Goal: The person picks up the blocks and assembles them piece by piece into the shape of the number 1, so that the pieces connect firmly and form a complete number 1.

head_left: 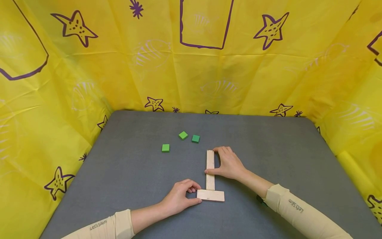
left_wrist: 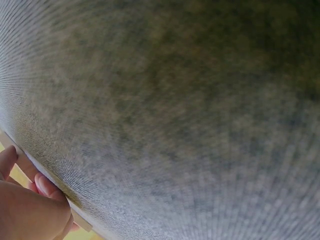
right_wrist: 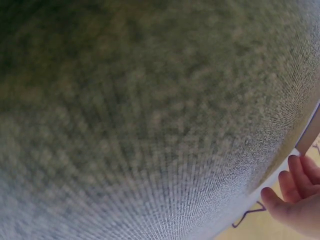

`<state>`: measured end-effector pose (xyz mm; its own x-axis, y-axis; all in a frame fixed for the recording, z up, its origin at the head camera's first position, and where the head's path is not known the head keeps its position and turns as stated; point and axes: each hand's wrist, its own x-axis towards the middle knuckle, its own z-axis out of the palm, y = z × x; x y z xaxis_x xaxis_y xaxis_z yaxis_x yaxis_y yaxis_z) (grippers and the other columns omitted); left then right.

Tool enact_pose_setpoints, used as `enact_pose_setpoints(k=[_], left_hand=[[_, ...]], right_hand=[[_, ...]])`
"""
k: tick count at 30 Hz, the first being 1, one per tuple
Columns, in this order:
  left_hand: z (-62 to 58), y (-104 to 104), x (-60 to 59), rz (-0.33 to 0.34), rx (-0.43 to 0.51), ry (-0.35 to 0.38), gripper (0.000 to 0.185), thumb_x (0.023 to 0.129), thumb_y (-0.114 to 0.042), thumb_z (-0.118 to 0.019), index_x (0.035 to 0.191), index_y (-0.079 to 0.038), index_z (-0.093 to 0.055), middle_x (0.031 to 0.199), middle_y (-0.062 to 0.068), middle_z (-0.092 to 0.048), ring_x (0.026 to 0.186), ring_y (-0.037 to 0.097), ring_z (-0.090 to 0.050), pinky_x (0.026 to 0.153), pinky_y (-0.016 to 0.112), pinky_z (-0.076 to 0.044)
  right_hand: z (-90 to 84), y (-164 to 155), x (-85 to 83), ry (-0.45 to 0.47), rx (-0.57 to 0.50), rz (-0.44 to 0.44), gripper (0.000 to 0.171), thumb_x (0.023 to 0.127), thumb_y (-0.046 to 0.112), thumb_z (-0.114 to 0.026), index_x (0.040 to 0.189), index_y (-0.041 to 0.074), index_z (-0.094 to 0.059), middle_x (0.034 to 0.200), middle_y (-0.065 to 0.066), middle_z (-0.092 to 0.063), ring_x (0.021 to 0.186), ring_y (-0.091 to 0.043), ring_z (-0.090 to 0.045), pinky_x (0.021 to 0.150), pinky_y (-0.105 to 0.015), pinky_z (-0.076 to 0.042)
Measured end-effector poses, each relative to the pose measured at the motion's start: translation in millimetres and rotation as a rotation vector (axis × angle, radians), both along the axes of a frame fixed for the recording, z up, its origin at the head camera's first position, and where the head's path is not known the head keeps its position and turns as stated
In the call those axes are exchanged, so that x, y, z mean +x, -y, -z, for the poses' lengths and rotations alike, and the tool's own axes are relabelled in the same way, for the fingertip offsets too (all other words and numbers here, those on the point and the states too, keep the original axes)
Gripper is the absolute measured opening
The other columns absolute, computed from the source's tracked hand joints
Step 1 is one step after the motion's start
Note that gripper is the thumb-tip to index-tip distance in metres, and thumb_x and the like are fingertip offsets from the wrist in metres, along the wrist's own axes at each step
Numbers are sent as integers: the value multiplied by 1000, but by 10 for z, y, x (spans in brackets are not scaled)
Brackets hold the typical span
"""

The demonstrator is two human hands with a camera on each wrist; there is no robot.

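Note:
Two pale wooden planks lie on the grey mat (head_left: 125, 172), meeting in an upside-down T. The long plank (head_left: 210, 162) runs away from me. The short plank (head_left: 211, 195) lies crosswise at its near end. My left hand (head_left: 195, 194) pinches the short plank's left end with curled thumb and finger. My right hand (head_left: 213, 161) grips the long plank, fingers on its far right side and thumb across its middle. In the left wrist view, fingertips (left_wrist: 45, 186) press a pale plank edge (left_wrist: 82, 221). The right wrist view shows fingers (right_wrist: 295, 185) at the bottom right.
Three small green blocks (head_left: 165, 148), (head_left: 183, 135), (head_left: 195, 138) lie loose on the mat beyond the planks, to their left. Yellow sheeting with purple stars (head_left: 191, 66) walls the mat on three sides. Both wrist views are mostly blurred grey mat.

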<state>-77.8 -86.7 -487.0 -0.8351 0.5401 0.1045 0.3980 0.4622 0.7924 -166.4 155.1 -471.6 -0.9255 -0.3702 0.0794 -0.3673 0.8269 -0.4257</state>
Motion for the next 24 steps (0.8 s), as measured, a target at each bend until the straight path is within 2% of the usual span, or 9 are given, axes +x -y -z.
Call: enact_pose_setpoints(k=[5,12,17,24], left_hand=[[-9,-1,4,3,10,-2,28,78,-17,-83,101,-12,-68,91,-6,-60,82,5,-56,74,21,-49],[-10,-4,4,3,15,1,28,79,-17,-83,101,-12,-68,90,-6,-60,82,6,-56,74,21,-49],[-11,-5,-2,2,12,0,28,79,-17,-83,101,-12,-68,90,-6,-60,81,5,-56,74,21,-49],[-11,-8,1,-1,6,-3,28,78,-15,-84,101,-11,-68,90,-6,-60,81,5,-56,74,21,-49]], right_hand=[[6,-5,5,8,-17,-4,90,68,67,-77,128,4,-55,123,-11,-57,116,-29,-48,95,-47,-44],[5,-48,1,63,-88,-31,79,76,51,-79,132,2,-53,127,-13,-57,119,-31,-46,98,-49,-43],[-5,-105,-13,110,-148,-78,78,78,45,-80,135,1,-50,131,-14,-54,121,-32,-42,101,-50,-38],[-19,-147,-13,153,-176,-112,81,80,45,-79,139,1,-47,137,-15,-50,124,-33,-39,103,-53,-35]])
